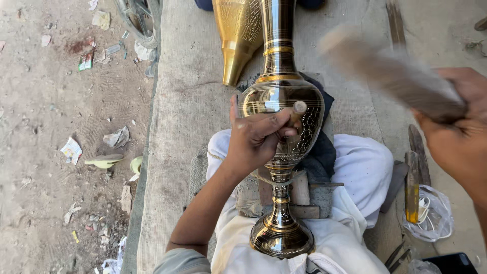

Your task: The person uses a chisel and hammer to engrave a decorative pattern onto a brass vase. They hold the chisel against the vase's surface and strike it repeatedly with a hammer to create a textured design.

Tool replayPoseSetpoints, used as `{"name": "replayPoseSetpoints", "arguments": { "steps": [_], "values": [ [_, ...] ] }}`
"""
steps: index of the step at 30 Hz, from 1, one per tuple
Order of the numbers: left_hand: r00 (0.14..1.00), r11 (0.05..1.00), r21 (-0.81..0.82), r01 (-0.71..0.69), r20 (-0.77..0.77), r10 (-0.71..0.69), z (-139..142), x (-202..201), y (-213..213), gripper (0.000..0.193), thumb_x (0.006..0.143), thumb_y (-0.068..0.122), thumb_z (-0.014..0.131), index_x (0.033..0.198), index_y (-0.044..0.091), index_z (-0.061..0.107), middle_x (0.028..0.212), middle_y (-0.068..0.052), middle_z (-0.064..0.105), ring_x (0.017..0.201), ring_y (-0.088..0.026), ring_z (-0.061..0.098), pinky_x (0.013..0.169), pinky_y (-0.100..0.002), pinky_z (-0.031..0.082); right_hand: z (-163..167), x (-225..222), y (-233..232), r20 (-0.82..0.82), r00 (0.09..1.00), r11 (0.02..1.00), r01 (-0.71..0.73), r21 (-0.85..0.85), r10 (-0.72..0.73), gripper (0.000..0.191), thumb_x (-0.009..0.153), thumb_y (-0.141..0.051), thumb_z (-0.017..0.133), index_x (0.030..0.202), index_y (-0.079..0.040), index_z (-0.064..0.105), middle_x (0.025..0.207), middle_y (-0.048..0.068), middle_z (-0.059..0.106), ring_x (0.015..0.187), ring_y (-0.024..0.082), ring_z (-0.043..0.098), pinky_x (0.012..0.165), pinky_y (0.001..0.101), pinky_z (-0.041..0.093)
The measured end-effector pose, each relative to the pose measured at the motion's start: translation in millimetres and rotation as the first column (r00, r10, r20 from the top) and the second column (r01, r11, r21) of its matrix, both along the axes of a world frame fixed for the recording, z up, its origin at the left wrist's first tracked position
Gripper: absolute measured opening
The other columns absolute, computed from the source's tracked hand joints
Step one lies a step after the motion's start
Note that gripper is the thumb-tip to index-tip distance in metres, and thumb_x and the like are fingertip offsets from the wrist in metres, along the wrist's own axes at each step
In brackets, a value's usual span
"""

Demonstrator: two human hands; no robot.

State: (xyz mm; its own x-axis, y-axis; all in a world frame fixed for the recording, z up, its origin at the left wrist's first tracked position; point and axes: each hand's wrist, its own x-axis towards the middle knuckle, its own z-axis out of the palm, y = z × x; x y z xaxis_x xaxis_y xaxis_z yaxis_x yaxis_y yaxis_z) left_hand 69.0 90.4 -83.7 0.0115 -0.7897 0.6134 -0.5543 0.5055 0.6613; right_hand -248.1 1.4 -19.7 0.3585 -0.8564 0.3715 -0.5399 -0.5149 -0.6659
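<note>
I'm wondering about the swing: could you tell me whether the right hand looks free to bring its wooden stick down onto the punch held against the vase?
Probably yes: nothing lies between the raised stick and the punch.

We saw the brass vase point(280, 106) lying along the person's lap, foot at six o'clock, neck at twelve. The left hand point(256, 139) rested on its belly, a chisel point(297, 112) between the fingers touching the metal. At two o'clock the right hand point(456, 127) held a wooden mallet point(393, 73) above the mat point(187, 101). A second vase point(238, 35) lay at eleven o'clock. A plastic bag point(431, 215) sat at four o'clock.
</note>
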Motion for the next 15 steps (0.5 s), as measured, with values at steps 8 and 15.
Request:
{"name": "replayPoseSetpoints", "arguments": {
  "steps": [8,15],
  "values": [
    [0.981,0.981,0.056,0.188,0.033,-0.190,11.4,6.0,-3.3,0.060,0.082,-0.015,0.064,0.135,0.014,0.066,0.100,0.000,0.079,0.093,-0.015,0.079,0.092,-0.029,0.055,7.1,21.7,35.8,0.112,0.992,0.998,0.064,-0.014,-0.062,0.036,0.092,0.014,0.071,0.123,-0.001,0.060,0.101,0.009,0.067,0.092,0.014,0.066,0.083,0.0261,0.054],
    [0.837,0.854,0.213,0.475,0.189,-0.513,27.6,17.4,-29.9,0.061,0.074,-0.011,0.066,0.129,0.016,0.072,0.099,-0.002,0.080,0.087,-0.017,0.077,0.080,-0.033,0.062,-64.5,16.5,75.4,0.511,0.820,0.965,0.244,0.090,-0.255,0.034,0.097,0.009,0.076,0.124,-0.006,0.063,0.100,0.008,0.069,0.092,0.013,0.069,0.084,0.0259,0.057]
  ]
}}
